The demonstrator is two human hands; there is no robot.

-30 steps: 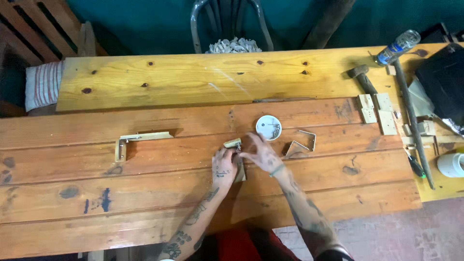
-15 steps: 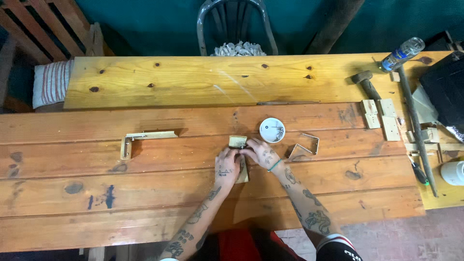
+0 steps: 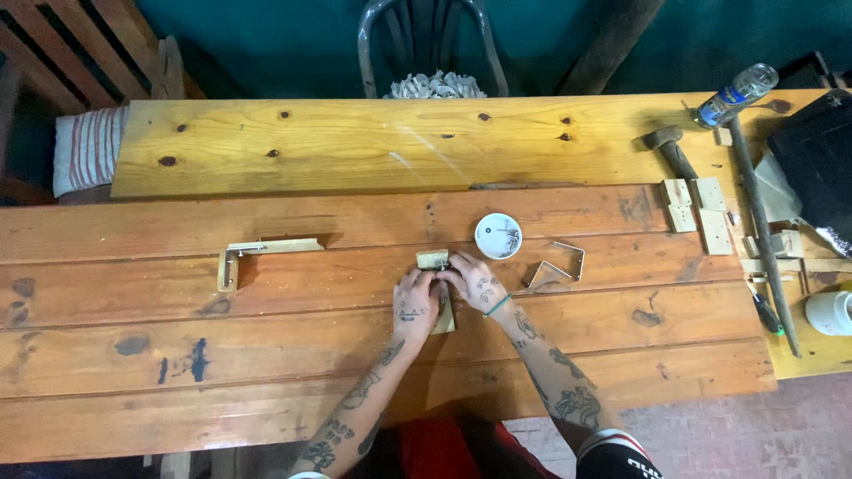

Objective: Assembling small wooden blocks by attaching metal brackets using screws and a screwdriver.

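Mid-surface [image 3: 266, 372], I have both hands on a small wooden piece [image 3: 433, 260]: left hand [image 3: 415, 303] clamped on its lower leg, right hand [image 3: 472, 282] pinching at the top block beside the white dish of screws [image 3: 498, 236]. To do this well, I judge the joint should stay flat, square and pinned before any pressing. A bent metal bracket [image 3: 559, 266] lies near.

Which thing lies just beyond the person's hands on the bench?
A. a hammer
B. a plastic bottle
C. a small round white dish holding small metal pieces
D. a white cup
C: the round white dish sits directly above the right hand, while the hammer lies far off at the right end.
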